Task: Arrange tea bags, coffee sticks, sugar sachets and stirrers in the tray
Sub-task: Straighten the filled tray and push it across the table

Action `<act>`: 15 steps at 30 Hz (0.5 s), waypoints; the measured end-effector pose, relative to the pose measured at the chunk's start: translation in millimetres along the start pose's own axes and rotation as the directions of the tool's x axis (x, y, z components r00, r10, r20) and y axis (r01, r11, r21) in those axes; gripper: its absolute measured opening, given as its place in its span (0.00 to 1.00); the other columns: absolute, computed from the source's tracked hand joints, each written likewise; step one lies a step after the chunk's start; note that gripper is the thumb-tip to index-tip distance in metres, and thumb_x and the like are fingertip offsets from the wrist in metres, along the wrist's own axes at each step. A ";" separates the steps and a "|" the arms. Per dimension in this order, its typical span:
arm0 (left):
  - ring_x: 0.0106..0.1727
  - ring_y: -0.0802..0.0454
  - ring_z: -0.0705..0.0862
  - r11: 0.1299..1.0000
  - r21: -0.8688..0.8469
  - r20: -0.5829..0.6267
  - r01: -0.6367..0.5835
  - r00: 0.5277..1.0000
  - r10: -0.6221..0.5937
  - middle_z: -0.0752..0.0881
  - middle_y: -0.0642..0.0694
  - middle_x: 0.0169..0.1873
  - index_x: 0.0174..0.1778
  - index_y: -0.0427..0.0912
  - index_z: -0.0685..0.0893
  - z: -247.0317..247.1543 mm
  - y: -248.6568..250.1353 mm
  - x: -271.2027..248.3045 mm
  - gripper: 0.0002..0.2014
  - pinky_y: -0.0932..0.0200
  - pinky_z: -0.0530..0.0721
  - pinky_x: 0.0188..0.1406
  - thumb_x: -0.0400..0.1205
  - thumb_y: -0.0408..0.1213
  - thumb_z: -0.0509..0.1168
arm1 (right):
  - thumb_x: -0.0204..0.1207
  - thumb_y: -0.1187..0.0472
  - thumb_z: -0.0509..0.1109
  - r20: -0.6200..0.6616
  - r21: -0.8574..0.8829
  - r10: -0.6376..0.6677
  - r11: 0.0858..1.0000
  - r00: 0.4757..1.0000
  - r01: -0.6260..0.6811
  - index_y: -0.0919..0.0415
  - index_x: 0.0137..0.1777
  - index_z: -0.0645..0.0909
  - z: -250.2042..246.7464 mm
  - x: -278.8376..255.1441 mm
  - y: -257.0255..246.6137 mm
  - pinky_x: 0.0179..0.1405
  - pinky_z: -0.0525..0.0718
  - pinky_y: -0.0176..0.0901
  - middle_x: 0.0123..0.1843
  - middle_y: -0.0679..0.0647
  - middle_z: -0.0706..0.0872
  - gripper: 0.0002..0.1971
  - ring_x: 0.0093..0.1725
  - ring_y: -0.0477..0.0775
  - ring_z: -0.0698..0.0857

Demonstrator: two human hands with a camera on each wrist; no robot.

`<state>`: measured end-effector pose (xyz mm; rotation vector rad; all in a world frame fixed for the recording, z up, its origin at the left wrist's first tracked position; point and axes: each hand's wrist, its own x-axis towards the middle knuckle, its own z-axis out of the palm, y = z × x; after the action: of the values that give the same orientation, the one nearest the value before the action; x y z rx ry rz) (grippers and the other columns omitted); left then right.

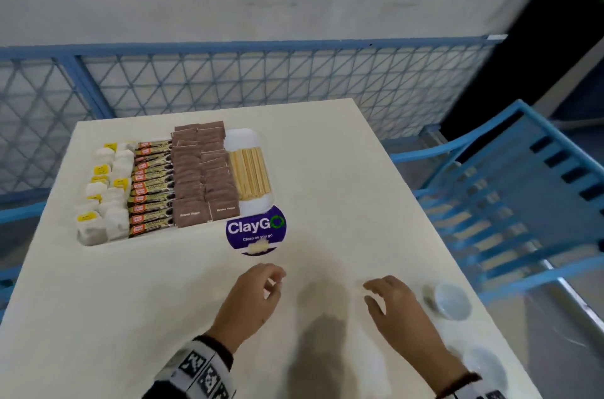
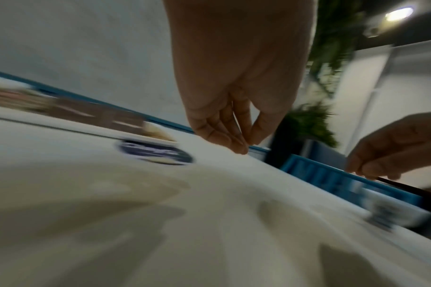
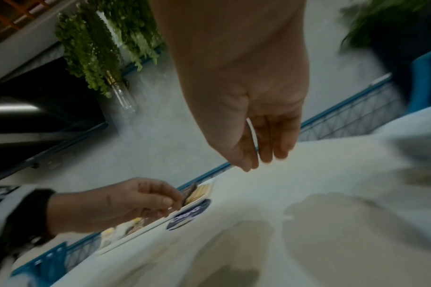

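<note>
A white tray (image 1: 248, 137) sits at the table's far left. It holds rows of tea bags (image 1: 101, 189), coffee sticks (image 1: 152, 189), brown sugar sachets (image 1: 204, 176) and wooden stirrers (image 1: 250, 173), side by side. My left hand (image 1: 276, 281) hovers over the table's near middle, below the tray, fingers loosely curled and holding nothing. My right hand (image 1: 372, 292) hangs a little to its right, fingers relaxed and empty. In the wrist views the left hand (image 2: 246, 143) and the right hand (image 3: 261, 161) point down at bare tabletop.
A round purple ClayGo sticker (image 1: 256, 230) lies on the cream table (image 1: 327, 170) just in front of the tray. Two small white cups (image 1: 449, 300) (image 1: 487, 366) stand at the near right edge. A blue chair (image 1: 510, 189) is beside the table's right side, and a blue mesh fence (image 1: 261, 78) runs behind.
</note>
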<state>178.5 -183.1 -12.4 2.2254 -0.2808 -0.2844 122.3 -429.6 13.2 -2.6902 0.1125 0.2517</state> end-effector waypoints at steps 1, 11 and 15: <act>0.40 0.64 0.81 0.999 0.004 0.051 -0.051 0.997 0.050 0.82 0.55 0.46 0.53 0.46 0.83 15.7 14.1 3.6 0.08 0.80 0.74 0.40 0.81 0.32 0.63 | 0.67 0.65 0.78 -0.065 -0.030 0.021 0.999 0.998 -0.023 0.58 0.50 0.86 -5.6 -12.8 14.7 0.49 0.79 0.35 0.45 0.52 0.85 0.12 0.47 0.56 0.86; 0.63 0.51 0.76 0.916 0.124 0.361 -0.382 0.877 0.317 0.78 0.47 0.62 0.65 0.44 0.79 121.4 126.3 31.1 0.15 0.64 0.70 0.63 0.82 0.36 0.58 | 0.47 0.35 0.79 0.000 -0.240 0.440 0.872 0.898 -0.427 0.65 0.51 0.81 -25.6 -80.1 107.2 0.31 0.86 0.54 0.43 0.61 0.86 0.39 0.39 0.65 0.86; 0.69 0.46 0.72 0.876 0.201 0.453 -0.438 0.835 0.313 0.71 0.45 0.70 0.71 0.44 0.73 153.6 152.2 38.8 0.22 0.59 0.68 0.69 0.80 0.36 0.60 | 0.70 0.39 0.66 0.082 -0.099 0.471 0.881 0.878 -0.464 0.53 0.65 0.69 -26.4 -81.2 119.6 0.55 0.82 0.44 0.61 0.52 0.77 0.27 0.60 0.55 0.80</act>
<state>153.8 -400.4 9.0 2.3193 -1.0476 -0.5156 32.8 -545.7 2.9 -2.6786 0.7431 0.5506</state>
